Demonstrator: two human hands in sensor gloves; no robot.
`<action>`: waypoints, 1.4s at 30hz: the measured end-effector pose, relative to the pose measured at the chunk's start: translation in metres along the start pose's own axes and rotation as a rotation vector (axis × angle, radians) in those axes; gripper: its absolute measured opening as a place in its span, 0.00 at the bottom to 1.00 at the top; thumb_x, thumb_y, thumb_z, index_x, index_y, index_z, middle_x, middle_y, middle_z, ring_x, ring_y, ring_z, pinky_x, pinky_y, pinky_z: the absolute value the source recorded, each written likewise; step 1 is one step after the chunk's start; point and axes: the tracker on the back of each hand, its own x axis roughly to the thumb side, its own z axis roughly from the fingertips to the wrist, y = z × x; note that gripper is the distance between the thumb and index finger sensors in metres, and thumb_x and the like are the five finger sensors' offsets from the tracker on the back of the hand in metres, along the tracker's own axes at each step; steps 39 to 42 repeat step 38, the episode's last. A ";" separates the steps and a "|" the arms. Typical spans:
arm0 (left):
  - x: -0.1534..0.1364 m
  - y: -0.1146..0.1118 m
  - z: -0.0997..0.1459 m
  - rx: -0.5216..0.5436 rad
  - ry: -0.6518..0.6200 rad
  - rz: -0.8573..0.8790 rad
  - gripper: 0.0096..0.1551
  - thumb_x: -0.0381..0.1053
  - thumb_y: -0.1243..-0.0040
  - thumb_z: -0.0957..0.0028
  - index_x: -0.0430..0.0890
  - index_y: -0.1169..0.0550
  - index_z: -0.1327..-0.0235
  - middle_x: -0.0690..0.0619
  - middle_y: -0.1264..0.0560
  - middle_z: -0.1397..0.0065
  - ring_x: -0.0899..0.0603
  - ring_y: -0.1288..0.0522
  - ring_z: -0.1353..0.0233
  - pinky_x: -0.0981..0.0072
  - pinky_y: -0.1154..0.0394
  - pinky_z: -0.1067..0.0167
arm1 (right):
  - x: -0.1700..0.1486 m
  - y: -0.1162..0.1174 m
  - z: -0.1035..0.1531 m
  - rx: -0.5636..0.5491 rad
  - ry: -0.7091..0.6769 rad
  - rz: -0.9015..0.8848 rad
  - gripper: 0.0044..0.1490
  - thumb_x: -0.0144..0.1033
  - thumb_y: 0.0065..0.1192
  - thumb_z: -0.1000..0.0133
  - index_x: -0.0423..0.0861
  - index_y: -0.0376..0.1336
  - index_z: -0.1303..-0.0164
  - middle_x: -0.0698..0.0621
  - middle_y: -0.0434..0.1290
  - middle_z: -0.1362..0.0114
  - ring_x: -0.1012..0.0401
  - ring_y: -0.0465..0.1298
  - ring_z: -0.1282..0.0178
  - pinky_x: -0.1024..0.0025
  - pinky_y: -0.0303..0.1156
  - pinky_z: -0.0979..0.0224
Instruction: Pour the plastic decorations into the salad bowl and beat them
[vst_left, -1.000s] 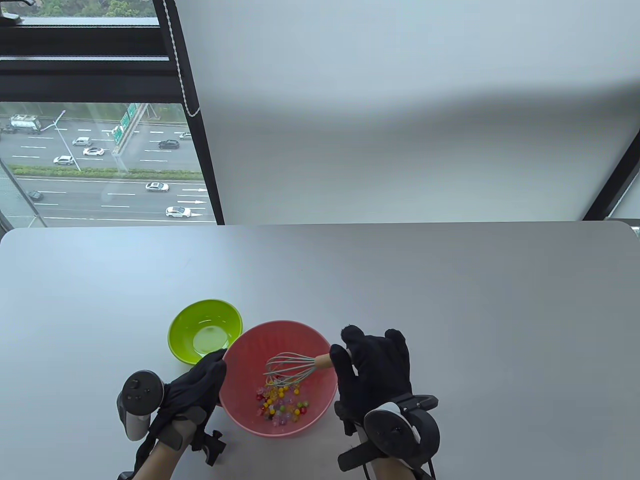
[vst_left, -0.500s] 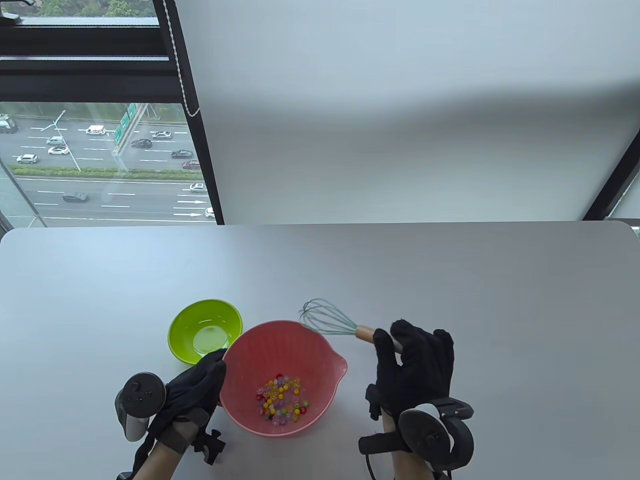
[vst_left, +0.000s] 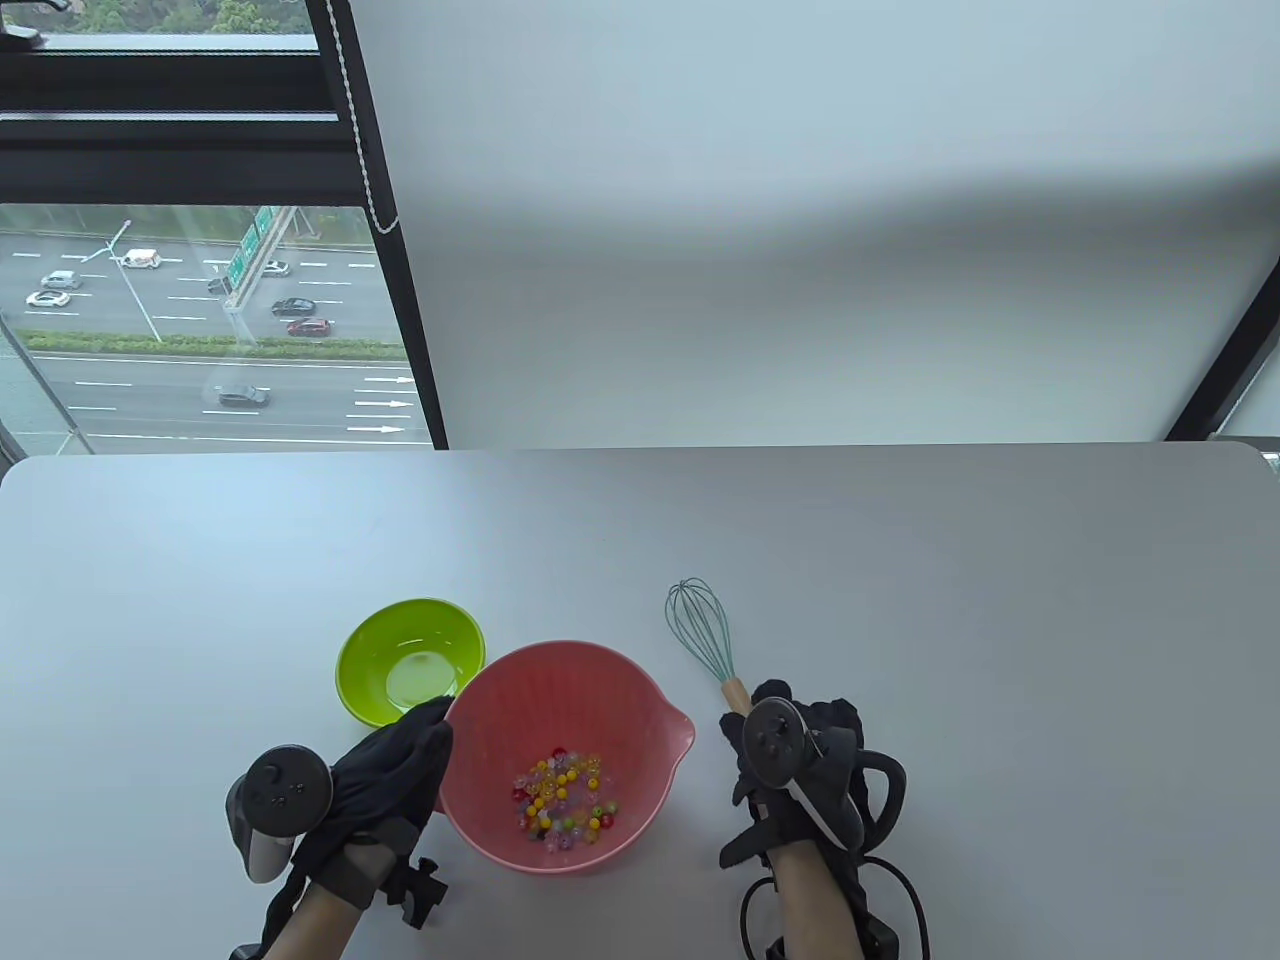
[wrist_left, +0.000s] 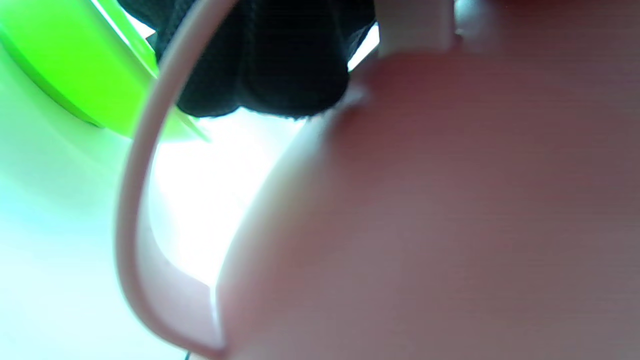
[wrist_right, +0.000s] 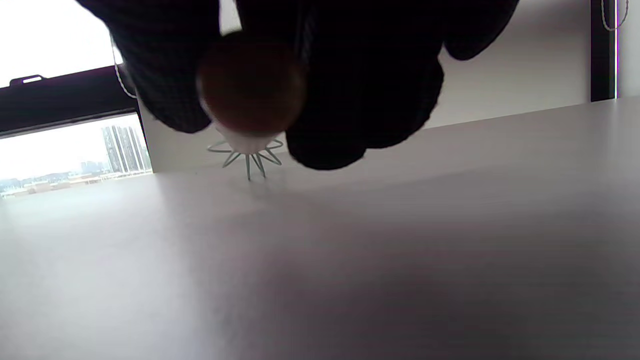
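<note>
The pink salad bowl (vst_left: 640, 690) stands at the table's front middle with several coloured plastic decorations (vst_left: 562, 795) lying in its bottom. My left hand (vst_left: 425, 725) holds the bowl at its left rim; in the left wrist view the gloved fingers (wrist_left: 265, 60) sit just past the pink rim (wrist_left: 135, 165). To the right of the bowl lies the teal wire whisk (vst_left: 700, 625), wires pointing away from me. My right hand (vst_left: 768, 700) grips its wooden handle (vst_left: 735, 695); the right wrist view shows fingers (wrist_right: 360, 100) curled round the handle end (wrist_right: 250, 85), low over the table.
An empty green bowl (vst_left: 375, 640) stands just behind and left of the pink bowl, close to my left hand, and shows as a green wall (wrist_left: 65, 65) in the left wrist view. The grey table (vst_left: 950, 600) stretches bare to the right and back.
The right hand lifted the whisk out of the pink bowl, carried it right and brought it down beside the bowl, wires now pointing away. The left hand and the bowls have stayed put.
</note>
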 end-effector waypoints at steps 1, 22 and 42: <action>0.000 0.000 0.000 0.001 0.000 -0.002 0.43 0.70 0.55 0.40 0.36 0.24 0.34 0.47 0.17 0.57 0.35 0.21 0.45 0.38 0.38 0.30 | 0.000 0.002 -0.001 0.045 0.010 0.016 0.29 0.61 0.73 0.47 0.51 0.71 0.45 0.60 0.83 0.56 0.56 0.81 0.47 0.49 0.62 0.24; 0.031 0.050 0.004 0.294 -0.141 -0.992 0.35 0.59 0.47 0.41 0.45 0.30 0.23 0.44 0.29 0.24 0.32 0.38 0.19 0.38 0.54 0.21 | 0.006 -0.016 0.028 -0.385 -0.023 -0.006 0.53 0.80 0.27 0.42 0.62 0.24 0.15 0.49 0.27 0.10 0.39 0.31 0.14 0.33 0.33 0.21; -0.004 0.038 -0.007 0.050 0.006 -1.024 0.48 0.68 0.46 0.41 0.52 0.51 0.16 0.50 0.59 0.15 0.38 0.64 0.14 0.40 0.67 0.22 | 0.006 0.009 0.011 -0.091 -0.041 0.030 0.54 0.77 0.32 0.43 0.57 0.28 0.15 0.51 0.27 0.12 0.50 0.26 0.16 0.51 0.26 0.20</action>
